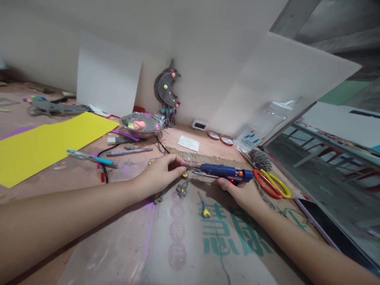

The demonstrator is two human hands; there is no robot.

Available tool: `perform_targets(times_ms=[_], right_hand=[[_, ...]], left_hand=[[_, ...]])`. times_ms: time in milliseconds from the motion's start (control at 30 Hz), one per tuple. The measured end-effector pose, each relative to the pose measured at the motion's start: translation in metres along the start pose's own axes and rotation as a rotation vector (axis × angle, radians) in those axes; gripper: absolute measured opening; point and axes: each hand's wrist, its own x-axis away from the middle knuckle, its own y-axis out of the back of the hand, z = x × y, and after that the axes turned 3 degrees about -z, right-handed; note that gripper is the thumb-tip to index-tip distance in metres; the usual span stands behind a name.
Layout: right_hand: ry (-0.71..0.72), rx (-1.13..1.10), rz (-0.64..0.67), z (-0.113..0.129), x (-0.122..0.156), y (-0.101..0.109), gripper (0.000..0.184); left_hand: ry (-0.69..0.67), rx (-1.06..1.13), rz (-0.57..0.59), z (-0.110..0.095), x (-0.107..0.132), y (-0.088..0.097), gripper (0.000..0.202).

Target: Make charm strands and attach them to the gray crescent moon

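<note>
Over a printed plastic bag (190, 245) on the table (170, 136), the right grip (242, 194) is wrapped around a blue glue gun (218, 170), its nozzle aimed at the left grip (162, 172). That left grip pinches a small piece (186, 167), too blurred to make out, right by the nozzle tip. Between the two grips, nearer the person, lies a grey strand with a yellow heart (206, 213). Just right of the right grip sit scissors (271, 185) with red and yellow handles, with a yarn ball (261, 159) behind them. Beyond the left grip stand two pens (92, 158) lying flat and a metal bowl (142, 132).
</note>
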Motion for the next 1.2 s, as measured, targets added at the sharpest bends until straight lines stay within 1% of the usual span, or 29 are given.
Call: perform_targets(times_ms=[133, 200, 300, 367, 433, 500, 600, 700, 800, 900, 967, 1067, 1200], right_hand=[[0.043, -0.052, 0.039, -0.004, -0.004, 0.007, 0.042], [0.078, -0.130, 0.022, -0.003, -0.006, 0.014, 0.042], [0.108, -0.208, -0.053, 0.005, -0.011, 0.026, 0.036], [0.104, -0.168, -0.074, 0.012, -0.016, 0.032, 0.034], [0.069, -0.059, -0.051, 0.016, -0.024, 0.034, 0.034], [0.030, 0.056, -0.013, 0.016, -0.038, 0.032, 0.036], [0.032, 0.180, 0.019, 0.008, -0.069, 0.022, 0.041], [-0.025, 0.219, 0.001, -0.002, -0.101, 0.006, 0.038], [-0.044, 0.245, -0.001, -0.009, -0.121, -0.010, 0.033], [-0.072, 0.284, 0.035, -0.013, -0.126, -0.020, 0.032], [-0.075, 0.306, 0.056, -0.016, -0.125, -0.021, 0.033], [-0.049, 0.328, 0.051, -0.024, -0.123, -0.016, 0.034], [-0.015, 0.337, -0.036, -0.030, -0.113, -0.004, 0.037]], left_hand=[[0.022, 0.019, -0.004, 0.001, 0.000, -0.001, 0.016], [0.035, 0.028, -0.001, -0.001, 0.000, -0.001, 0.016], [0.055, 0.039, 0.012, -0.003, 0.001, -0.002, 0.014], [0.059, 0.042, 0.020, -0.005, 0.001, -0.002, 0.013], [0.050, 0.029, 0.018, -0.007, 0.002, -0.002, 0.011], [0.043, 0.008, 0.014, -0.007, 0.002, -0.002, 0.011], [0.043, -0.010, 0.014, -0.008, 0.001, -0.002, 0.012], [0.049, -0.030, 0.012, -0.008, 0.001, -0.002, 0.016], [0.057, -0.040, 0.017, -0.008, 0.000, -0.003, 0.016], [0.045, -0.025, 0.022, -0.007, 0.000, -0.003, 0.016], [0.042, -0.014, 0.020, -0.007, 0.000, -0.003, 0.017], [0.059, 0.013, 0.022, -0.006, 0.000, -0.003, 0.016], [0.061, 0.013, 0.020, -0.005, 0.000, -0.003, 0.016]])
